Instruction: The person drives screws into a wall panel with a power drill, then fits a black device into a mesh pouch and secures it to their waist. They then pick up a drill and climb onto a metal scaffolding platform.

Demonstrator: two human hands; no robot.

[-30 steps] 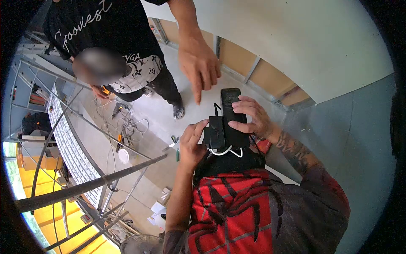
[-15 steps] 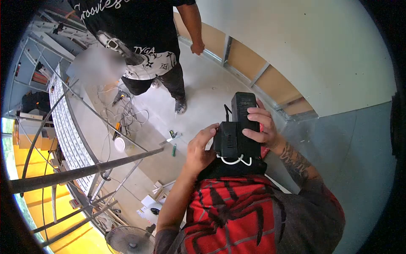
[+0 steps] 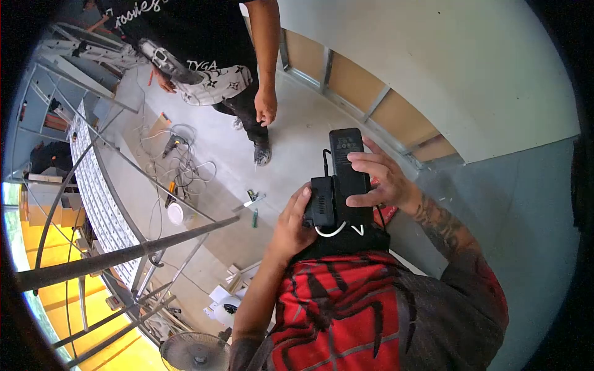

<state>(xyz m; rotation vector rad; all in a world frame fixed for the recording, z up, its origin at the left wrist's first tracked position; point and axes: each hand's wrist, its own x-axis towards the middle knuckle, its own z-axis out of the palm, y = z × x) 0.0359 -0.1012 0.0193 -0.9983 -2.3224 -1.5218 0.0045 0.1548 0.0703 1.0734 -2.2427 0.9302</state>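
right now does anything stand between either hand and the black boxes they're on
Nothing visible does. The left hand touches the side of the smaller black box, and the right hand lies across the longer black box. The white cable loops at their lower end, not in between.

Nearer the torso than the bare left hand (image 3: 292,221) and right hand (image 3: 387,182) spreads a short-sleeved shirt (image 3: 383,297), its red front panel (image 3: 346,318) marked with jagged black spider-like shapes (image 3: 317,295) and thin grey lines. Toward the right hand's side the cloth turns dark grey, as do both sleeves (image 3: 467,287), the right one reddish along its outer edge. A patterned tattoo (image 3: 436,216) covers the forearm between right hand and sleeve.
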